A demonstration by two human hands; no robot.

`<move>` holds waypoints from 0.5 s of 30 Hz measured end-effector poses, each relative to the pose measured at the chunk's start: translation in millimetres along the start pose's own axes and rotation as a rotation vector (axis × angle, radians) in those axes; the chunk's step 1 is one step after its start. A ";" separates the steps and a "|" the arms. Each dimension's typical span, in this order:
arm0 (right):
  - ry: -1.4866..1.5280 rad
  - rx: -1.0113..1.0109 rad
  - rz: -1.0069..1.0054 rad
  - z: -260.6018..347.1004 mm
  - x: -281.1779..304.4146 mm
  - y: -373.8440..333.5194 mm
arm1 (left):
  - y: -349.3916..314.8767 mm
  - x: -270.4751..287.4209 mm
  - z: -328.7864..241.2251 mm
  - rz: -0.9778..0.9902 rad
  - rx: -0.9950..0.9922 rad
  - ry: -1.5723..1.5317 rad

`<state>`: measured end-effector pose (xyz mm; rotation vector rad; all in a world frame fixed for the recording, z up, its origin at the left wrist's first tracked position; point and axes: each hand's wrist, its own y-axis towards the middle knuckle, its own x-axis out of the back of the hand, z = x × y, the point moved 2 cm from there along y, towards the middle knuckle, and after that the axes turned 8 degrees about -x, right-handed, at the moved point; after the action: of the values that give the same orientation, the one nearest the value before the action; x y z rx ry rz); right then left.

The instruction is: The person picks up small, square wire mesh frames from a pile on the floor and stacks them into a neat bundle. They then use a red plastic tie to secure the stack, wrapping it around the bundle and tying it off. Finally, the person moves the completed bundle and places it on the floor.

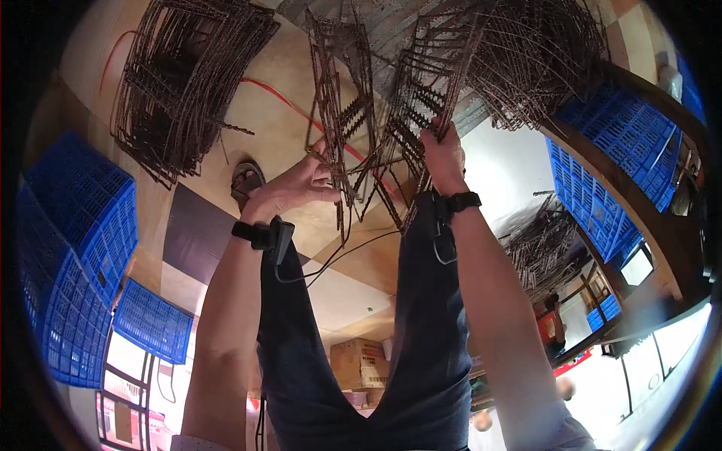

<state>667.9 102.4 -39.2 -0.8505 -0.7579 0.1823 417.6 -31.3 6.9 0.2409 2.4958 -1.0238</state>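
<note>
My left hand is closed at the lower end of a dark, rusty-looking metal frame with spiral-twisted bars, its thumb and fingers curled about the edge. My right hand wraps round the near side of a second such bundle of twisted metal frames. Between the hands the loose rod ends cross and tangle, so I cannot tell where one frame stops. Both bundles hang or stand upright in front of my legs. A black strap device sits on each wrist, and a thin black cable runs between them.
A tall stack of similar frames stands at the far left, another heap at the far right. More rods lie lower right. Blue plastic crates line the left; others stand behind a wooden beam. A red hose crosses the floor.
</note>
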 end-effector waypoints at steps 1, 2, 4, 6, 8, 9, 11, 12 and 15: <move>-0.018 -0.001 0.003 -1.7 -1.7 0.0 | 3.3 1.2 -0.4 -0.011 -0.010 -0.013; -0.034 -0.002 0.009 -3.9 -3.8 0.6 | 6.6 2.8 -0.7 -0.027 -0.038 -0.032; -0.049 0.032 0.007 -8.1 -9.3 3.3 | 15.5 4.9 3.0 -0.188 0.030 -0.243; -0.061 0.085 -0.030 -12.0 -14.5 6.6 | 26.4 2.8 6.3 -0.341 0.090 -0.450; -0.018 0.156 -0.014 -13.6 -20.3 7.8 | 40.5 -1.1 3.7 -0.406 0.025 -0.449; -0.029 0.173 -0.015 -13.6 -21.9 7.1 | 46.6 -3.9 1.9 -0.456 0.015 -0.442; -0.078 0.197 -0.013 -10.4 -23.9 3.2 | 62.6 -17.4 -3.5 -0.533 -0.153 -0.291; -0.118 0.191 -0.025 -7.6 -24.2 0.3 | 68.5 -23.1 -7.8 -0.554 -0.313 -0.199; -0.019 0.160 0.044 4.5 -23.0 -8.7 | 77.6 -32.0 -4.3 -0.678 0.063 0.186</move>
<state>646.9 89.5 -43.1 -0.7146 -0.7325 0.2863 469.3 27.1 -24.5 -0.5575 2.7790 -1.3798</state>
